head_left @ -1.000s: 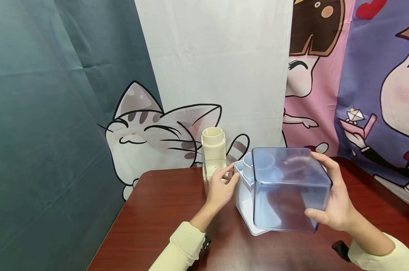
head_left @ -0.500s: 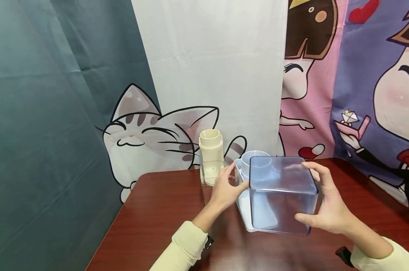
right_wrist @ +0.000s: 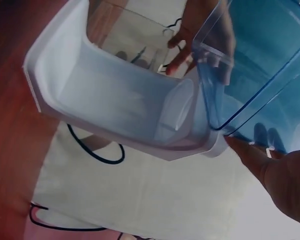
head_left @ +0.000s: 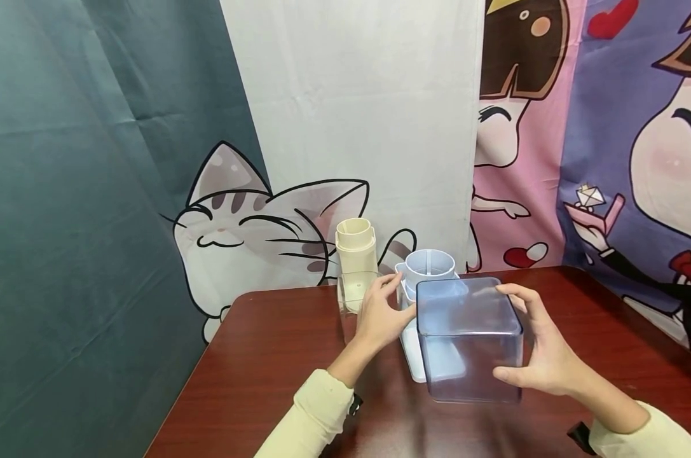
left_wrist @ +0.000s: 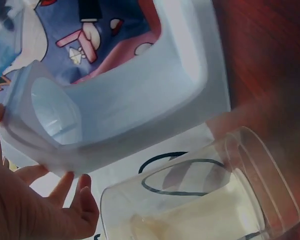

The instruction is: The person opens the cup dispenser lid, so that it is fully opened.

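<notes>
A see-through blue plastic box [head_left: 471, 356] hangs in front of a pale blue plastic stand [head_left: 430, 261]. My right hand [head_left: 542, 350] grips the box's right side, thumb low at the front and fingers near the top. The stand has a round collar at its top and a curved cutaway body, seen in the left wrist view. My left hand [head_left: 377, 315] holds the stand's upper left part between thumb and fingers. In the right wrist view the box [right_wrist: 270, 65] lies against the stand's collar end [right_wrist: 205, 135]; whether they are joined, I cannot tell.
Left of the stand, a cream stand [head_left: 356, 254] with a similar round collar has a clear box [left_wrist: 190, 200] at its front. Both stands are on a dark red wooden table [head_left: 276, 356]. A printed cloth backdrop [head_left: 345, 95] hangs behind the table.
My right hand has moved left and slightly down with the blue box, uncovering the stand's round collar. My left hand stays at the stand, its thumb a little lower.
</notes>
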`<state>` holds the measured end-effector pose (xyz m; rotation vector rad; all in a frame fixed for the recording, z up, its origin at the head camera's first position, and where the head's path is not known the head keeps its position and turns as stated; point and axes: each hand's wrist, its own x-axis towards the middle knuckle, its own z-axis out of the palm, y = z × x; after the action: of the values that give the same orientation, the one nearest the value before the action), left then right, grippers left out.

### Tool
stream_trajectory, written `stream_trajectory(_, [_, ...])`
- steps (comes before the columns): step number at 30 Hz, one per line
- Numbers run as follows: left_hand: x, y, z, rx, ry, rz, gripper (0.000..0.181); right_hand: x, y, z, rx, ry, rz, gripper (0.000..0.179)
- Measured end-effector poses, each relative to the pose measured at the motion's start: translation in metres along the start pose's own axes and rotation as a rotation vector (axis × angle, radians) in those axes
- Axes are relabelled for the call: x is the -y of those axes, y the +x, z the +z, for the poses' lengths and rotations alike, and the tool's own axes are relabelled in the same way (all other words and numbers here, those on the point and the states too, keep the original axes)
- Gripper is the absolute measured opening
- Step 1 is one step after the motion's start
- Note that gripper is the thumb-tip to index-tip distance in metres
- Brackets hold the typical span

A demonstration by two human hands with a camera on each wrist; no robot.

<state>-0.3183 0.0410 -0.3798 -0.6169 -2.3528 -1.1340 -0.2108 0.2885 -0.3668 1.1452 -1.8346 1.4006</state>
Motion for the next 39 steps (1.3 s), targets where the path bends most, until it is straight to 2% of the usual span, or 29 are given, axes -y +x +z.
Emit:
stream_trajectory(2, [0.0, 0.004, 0.0, -0.008, -0.005, 0.005, 0.061, -0.004, 0.0, 0.0, 0.007, 0.016, -0.008, 0.108])
stream_trajectory(5, [-0.001, 0.01, -0.001, -0.019, 0.04, 0.004, 0.058, -0.007, -0.001, 0.002, 0.004, -0.045, 0.015, 0.108])
stream_trajectory(9, [-0.003, 0.016, 0.0, 0.008, 0.102, -0.039, 0.059, -0.007, -0.006, 0.005, 0.01, -0.204, 0.151, 0.107])
stream_trajectory(12, [-0.005, 0.02, 0.003, 0.053, 0.124, -0.106, 0.065, -0.01, -0.01, 0.007, 0.04, -0.258, 0.241, 0.104])
stream_trajectory(16, [-0.006, 0.028, 0.004, 0.106, 0.165, -0.183, 0.073, -0.02, -0.014, 0.009, 0.073, -0.278, 0.283, 0.102])
stream_trajectory(24, [-0.009, 0.048, 0.0, 0.177, 0.262, -0.209, 0.072, -0.036, -0.016, 0.007, 0.059, -0.263, 0.289, 0.101])
stream_trajectory(31, [-0.002, 0.07, 0.002, 0.188, 0.261, -0.223, 0.071, -0.043, -0.013, 0.007, 0.04, -0.22, 0.318, 0.1])
stream_trajectory(39, [0.007, 0.086, 0.008, 0.227, 0.238, -0.259, 0.072, -0.05, -0.009, 0.01, 0.034, -0.269, 0.383, 0.1])
